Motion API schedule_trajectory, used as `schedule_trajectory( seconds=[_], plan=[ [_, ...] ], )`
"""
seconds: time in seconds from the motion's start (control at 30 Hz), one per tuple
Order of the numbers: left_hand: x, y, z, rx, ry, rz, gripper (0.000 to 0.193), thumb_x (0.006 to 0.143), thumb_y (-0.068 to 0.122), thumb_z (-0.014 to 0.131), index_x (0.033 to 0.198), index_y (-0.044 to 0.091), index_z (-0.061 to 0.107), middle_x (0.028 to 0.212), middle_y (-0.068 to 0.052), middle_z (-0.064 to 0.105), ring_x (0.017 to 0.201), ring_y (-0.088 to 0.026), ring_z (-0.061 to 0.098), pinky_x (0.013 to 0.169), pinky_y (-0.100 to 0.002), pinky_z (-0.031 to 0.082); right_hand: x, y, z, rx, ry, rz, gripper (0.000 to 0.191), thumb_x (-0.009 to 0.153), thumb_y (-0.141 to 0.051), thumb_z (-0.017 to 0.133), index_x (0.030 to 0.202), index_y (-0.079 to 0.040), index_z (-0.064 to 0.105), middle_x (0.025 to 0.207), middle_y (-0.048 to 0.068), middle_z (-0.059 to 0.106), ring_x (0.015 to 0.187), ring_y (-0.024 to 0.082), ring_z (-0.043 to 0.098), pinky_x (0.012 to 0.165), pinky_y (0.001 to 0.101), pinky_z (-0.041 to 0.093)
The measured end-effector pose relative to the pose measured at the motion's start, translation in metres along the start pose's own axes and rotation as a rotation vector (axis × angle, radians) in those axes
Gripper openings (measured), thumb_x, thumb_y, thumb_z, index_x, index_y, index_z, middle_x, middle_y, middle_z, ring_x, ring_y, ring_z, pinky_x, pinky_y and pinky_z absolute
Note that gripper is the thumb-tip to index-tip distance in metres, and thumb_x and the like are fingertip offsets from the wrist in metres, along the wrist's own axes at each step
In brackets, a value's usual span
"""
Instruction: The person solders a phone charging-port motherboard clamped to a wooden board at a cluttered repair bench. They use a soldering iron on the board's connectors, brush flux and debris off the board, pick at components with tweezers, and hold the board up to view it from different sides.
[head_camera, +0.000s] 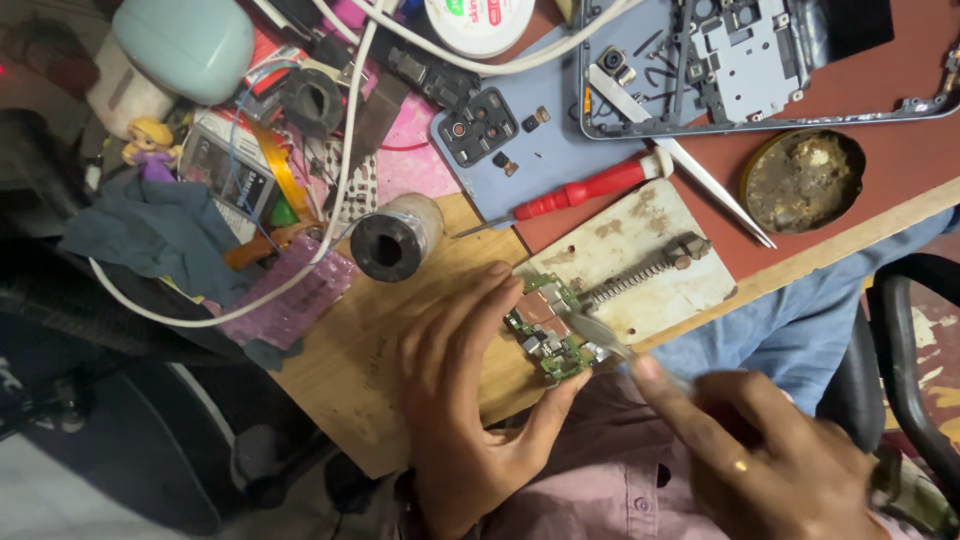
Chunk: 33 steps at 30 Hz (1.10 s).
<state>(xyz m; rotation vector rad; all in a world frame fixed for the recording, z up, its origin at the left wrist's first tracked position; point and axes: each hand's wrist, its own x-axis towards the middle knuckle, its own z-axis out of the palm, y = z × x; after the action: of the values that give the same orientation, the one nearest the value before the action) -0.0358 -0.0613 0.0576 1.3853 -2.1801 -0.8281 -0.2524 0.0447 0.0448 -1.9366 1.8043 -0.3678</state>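
The left hand pinches a small green circuit board between thumb and fingertips, bracing it at the near edge of the wooden desk so that its populated face is turned up toward the camera and cannot slide; the right hand is closed around a slim metal tool, probably tweezers, whose tip rests on the board's near right corner, the grip being somewhat blurred; the board lies just beside a worn pale metal plate carrying a spring clamp, a fixture evidently meant for holding such boards, though the board sits at its edge rather than inside the clamp; a red-handled screwdriver lies across the gap between the plate and a blue phone back cover, within easy reach of either hand; a second pair of white tweezers lies slanted on the red mat, beside a round tin of grimy paste; farther back an opened phone frame lies face up; a dark-cored spool stands near the left hand, with white cable trailing past it over the clutter.
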Motion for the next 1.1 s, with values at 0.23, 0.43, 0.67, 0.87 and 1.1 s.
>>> schedule_trajectory(
  seconds=[0.23, 0.43, 0.67, 0.87, 1.1],
  plan=[
    [0.000, 0.001, 0.002, 0.054, -0.025, -0.047, 0.073, 0.078, 0.031, 0.087, 0.139, 0.006, 0.055, 0.143, -0.012, 0.061, 0.133, -0.032, 0.057, 0.114, -0.046, 0.039, -0.106, 0.069, 0.051, 0.217, 0.189, 0.345, 0.043, 0.082, -0.003, 0.076, 0.124, -0.001, 0.074, 0.082, 0.009, 0.062, 0.067, 0.015, 0.060, 0.063, 0.0265, 0.051],
    [0.000, 0.000, 0.008, 0.046, -0.009, -0.039, 0.075, 0.079, 0.031, 0.090, 0.140, 0.007, 0.054, 0.145, -0.011, 0.062, 0.136, -0.028, 0.059, 0.118, -0.046, 0.037, -0.092, 0.062, 0.069, 0.399, 0.415, 0.553, 0.029, 0.090, -0.002, 0.073, 0.118, 0.008, 0.070, 0.076, 0.011, 0.063, 0.063, 0.014, 0.051, 0.055, 0.0250, 0.040],
    [-0.003, -0.003, 0.013, 0.086, 0.006, -0.066, 0.074, 0.075, 0.035, 0.092, 0.135, 0.007, 0.059, 0.139, -0.010, 0.063, 0.133, -0.028, 0.057, 0.116, -0.044, 0.038, -0.056, 0.048, 0.057, 0.527, 0.393, 0.652, 0.026, 0.093, -0.002, 0.072, 0.118, 0.005, 0.066, 0.086, 0.013, 0.066, 0.061, 0.009, 0.056, 0.056, 0.0212, 0.044],
    [-0.006, -0.006, 0.014, 0.098, -0.005, -0.047, 0.074, 0.074, 0.034, 0.094, 0.133, 0.005, 0.060, 0.139, -0.010, 0.063, 0.132, -0.029, 0.057, 0.116, -0.045, 0.040, -0.059, 0.058, 0.066, 0.583, 0.436, 0.586, 0.027, 0.096, -0.002, 0.072, 0.122, 0.005, 0.065, 0.090, 0.013, 0.067, 0.067, 0.008, 0.060, 0.062, 0.0194, 0.047],
    [-0.005, -0.006, 0.017, 0.018, 0.062, -0.007, 0.070, 0.076, 0.028, 0.094, 0.133, 0.004, 0.059, 0.138, -0.011, 0.059, 0.132, -0.031, 0.060, 0.114, -0.045, 0.049, -0.065, 0.062, 0.073, 0.603, 0.433, 0.620, 0.029, 0.091, 0.001, 0.070, 0.118, 0.007, 0.063, 0.090, 0.014, 0.066, 0.069, 0.011, 0.059, 0.056, 0.0211, 0.046]
  ],
)
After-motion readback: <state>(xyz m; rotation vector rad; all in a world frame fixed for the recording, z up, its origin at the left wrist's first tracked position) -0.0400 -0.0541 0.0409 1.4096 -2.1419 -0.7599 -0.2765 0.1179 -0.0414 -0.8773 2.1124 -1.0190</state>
